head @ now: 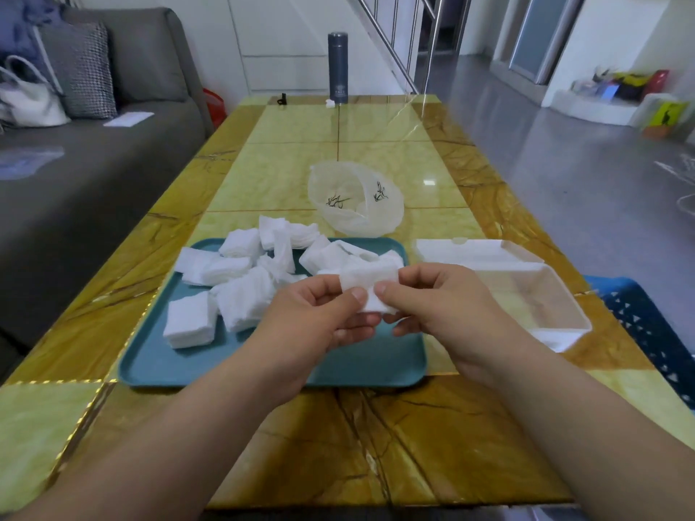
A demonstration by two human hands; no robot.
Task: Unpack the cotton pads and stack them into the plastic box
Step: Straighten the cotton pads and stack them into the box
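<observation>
Above the tray, my left hand and right hand pinch cotton pads; beyond it, the bag print is unreadable.

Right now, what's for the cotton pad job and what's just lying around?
For the job: loose cotton pads on teal tray, pad stack pinched by left hand and right hand, plastic box, empty bag.
Just lying about: grey flask, white handbag, checked cushion.

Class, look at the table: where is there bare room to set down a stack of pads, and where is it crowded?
Free: table between tray and near edge; the stretch between plastic bag and flask; the tray's near strip. Crowded: the tray's far half, heaped with cotton pads.
</observation>
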